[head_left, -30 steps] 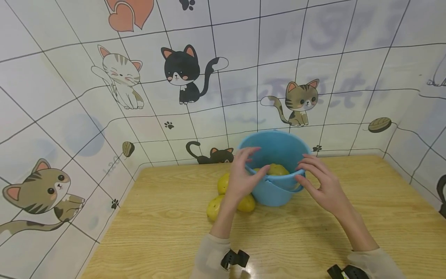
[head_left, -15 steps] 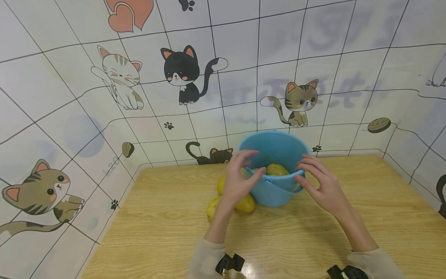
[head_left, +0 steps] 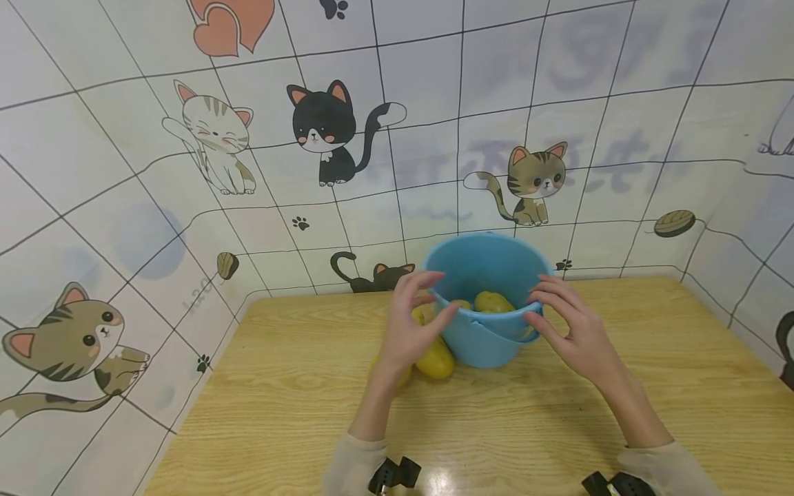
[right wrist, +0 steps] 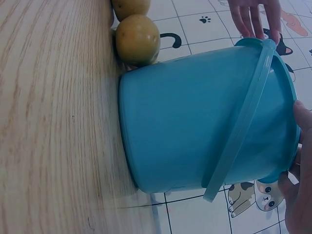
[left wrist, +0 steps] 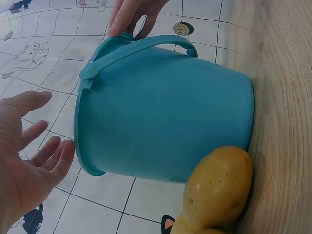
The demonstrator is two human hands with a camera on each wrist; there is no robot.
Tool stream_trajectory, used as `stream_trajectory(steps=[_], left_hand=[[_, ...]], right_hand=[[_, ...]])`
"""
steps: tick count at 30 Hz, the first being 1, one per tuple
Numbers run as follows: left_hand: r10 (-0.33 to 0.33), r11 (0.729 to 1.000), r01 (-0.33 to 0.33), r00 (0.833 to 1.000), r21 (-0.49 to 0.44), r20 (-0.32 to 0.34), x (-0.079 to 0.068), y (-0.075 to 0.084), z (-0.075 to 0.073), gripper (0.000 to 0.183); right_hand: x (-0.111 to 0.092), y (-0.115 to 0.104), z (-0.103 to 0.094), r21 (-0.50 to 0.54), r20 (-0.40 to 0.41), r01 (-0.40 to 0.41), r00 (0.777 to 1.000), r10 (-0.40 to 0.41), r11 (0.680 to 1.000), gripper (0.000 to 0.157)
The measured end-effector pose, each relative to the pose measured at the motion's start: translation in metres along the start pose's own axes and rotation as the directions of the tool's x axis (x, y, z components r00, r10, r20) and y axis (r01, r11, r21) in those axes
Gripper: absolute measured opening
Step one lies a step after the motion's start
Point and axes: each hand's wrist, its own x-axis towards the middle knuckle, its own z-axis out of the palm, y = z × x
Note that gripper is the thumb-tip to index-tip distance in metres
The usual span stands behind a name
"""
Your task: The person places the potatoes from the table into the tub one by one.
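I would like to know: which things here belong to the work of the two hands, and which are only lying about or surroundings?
Belong to the work, as I judge:
blue bucket, its rim held by the right hand, the left hand beside it
yellow fruits inside
loose yellow fruits beside it, probably

Only surroundings:
wooden table
cat-print wall

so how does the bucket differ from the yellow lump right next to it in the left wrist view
The bucket is blue; the lump is yellow with dark specks. The bucket is far bigger than the lump. The bucket is open-topped with a handle, while the lump is plain and rounded. Both rest on the table.
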Motion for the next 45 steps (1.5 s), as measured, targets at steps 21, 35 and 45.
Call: stream_trajectory(steps=[21, 35, 45], left_hand=[[-0.115, 0.993, 0.114, 0.992, 0.034, 0.049, -0.016, 0.019, -0.024, 0.056], [-0.128, 0.984, 0.117, 0.989, 0.137, 0.072, -0.029, -0.018, -0.041, 0.059], [-0.131, 0.978, 0.115, 0.988, 0.175, 0.083, -0.036, -0.028, -0.049, 0.058]], right_hand=[[-0.001, 0.0, -0.001, -0.003, 0.017, -0.009, 1.0, 0.009, 1.0, 0.042], [-0.002, 0.0, 0.001, -0.005, 0.01, -0.002, 1.0, 0.002, 1.0, 0.042], [-0.002, 0.0, 0.002, 0.001, -0.001, 0.007, 1.0, -0.007, 1.0, 0.047]])
